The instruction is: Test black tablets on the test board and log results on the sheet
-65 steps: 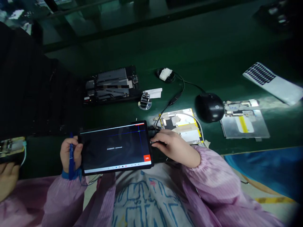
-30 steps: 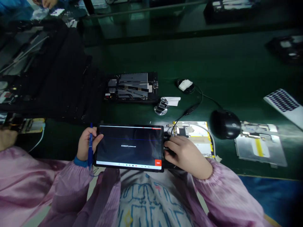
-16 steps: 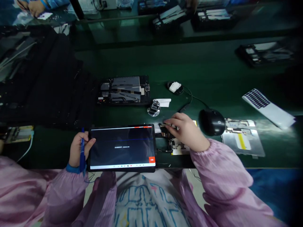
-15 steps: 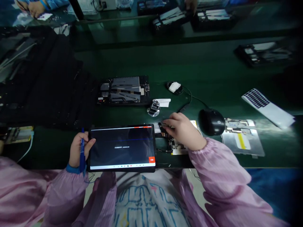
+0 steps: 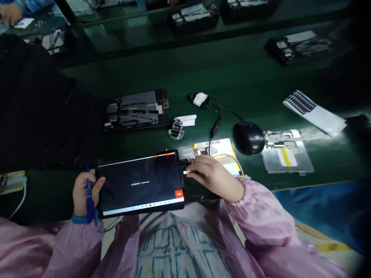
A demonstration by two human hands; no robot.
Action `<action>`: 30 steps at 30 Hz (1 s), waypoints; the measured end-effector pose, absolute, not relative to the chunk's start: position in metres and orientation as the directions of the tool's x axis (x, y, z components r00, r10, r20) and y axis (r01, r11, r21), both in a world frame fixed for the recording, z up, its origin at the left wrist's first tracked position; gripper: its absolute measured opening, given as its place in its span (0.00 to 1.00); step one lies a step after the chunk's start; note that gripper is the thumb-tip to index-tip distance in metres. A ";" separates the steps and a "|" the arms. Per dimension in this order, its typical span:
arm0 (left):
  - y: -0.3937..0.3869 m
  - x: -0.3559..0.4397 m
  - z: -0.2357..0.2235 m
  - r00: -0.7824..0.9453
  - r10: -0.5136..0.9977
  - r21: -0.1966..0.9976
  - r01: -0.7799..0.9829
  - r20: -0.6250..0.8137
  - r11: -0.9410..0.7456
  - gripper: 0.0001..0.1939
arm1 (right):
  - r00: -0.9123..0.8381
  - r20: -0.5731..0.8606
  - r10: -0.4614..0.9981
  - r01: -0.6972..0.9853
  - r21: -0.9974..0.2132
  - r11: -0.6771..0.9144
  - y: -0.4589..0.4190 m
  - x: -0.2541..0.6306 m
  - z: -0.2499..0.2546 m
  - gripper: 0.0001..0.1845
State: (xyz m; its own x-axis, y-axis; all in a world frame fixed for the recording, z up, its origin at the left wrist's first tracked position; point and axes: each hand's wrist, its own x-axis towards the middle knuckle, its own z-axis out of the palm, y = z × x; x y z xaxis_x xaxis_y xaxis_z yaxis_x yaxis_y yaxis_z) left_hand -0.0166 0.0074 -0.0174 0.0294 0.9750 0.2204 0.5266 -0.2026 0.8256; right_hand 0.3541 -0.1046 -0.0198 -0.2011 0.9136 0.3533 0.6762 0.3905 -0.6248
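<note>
A tablet (image 5: 142, 185) with its dark screen lit, a red button in the lower right corner, is tilted slightly at the bench's front edge. My left hand (image 5: 81, 193) grips its left end, thumb over the bezel, with a blue pen (image 5: 88, 189) also held in the fingers. At the tablet's right edge, my right hand (image 5: 214, 175) pinches a small white cable plug (image 5: 186, 172). Whether the plug is inserted I cannot tell. Behind that hand lies a yellow-edged battery and board assembly (image 5: 222, 146), partly covered.
A black mouse (image 5: 249, 138) and its coiled cable (image 5: 200, 100) lie right of centre. An opened tablet (image 5: 137, 108), a round metal counter (image 5: 176, 128), a silver board assembly (image 5: 286, 154) and a label sheet (image 5: 314, 112) surround the work. Dark stacked units (image 5: 37, 108) stand left.
My right hand has moved down along the tablet's right edge, from a dark connector near its upper corner to the white plug. The tablet has tipped slightly, and the camera view has shifted.
</note>
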 end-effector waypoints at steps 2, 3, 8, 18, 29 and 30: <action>0.008 -0.017 -0.018 0.017 0.972 0.819 0.535 0.234 -0.207 0.17 | -0.170 0.368 0.914 0.670 -0.637 0.381 -0.107 0.350 -0.025 0.04; 0.008 -0.017 -0.018 0.014 0.970 0.817 0.537 0.241 -0.211 0.17 | -0.158 0.370 0.915 0.666 -0.645 0.375 -0.107 0.348 -0.028 0.04; 0.011 -0.017 -0.020 0.021 0.958 0.808 0.532 0.285 -0.252 0.18 | -0.119 0.379 0.918 0.632 -0.684 0.365 -0.109 0.348 -0.033 0.05; 0.011 -0.015 -0.021 0.035 0.938 0.775 0.554 0.344 -0.305 0.17 | -0.227 0.441 0.868 0.662 -0.584 0.470 -0.107 0.347 -0.027 0.08; 0.005 -0.008 -0.015 0.024 0.964 0.787 0.573 0.266 -0.231 0.15 | -0.282 0.440 0.853 0.672 -0.544 0.503 -0.105 0.344 -0.022 0.10; 0.005 -0.007 -0.014 0.027 0.966 0.790 0.570 0.258 -0.227 0.15 | -0.279 0.431 0.858 0.672 -0.551 0.495 -0.106 0.343 -0.022 0.10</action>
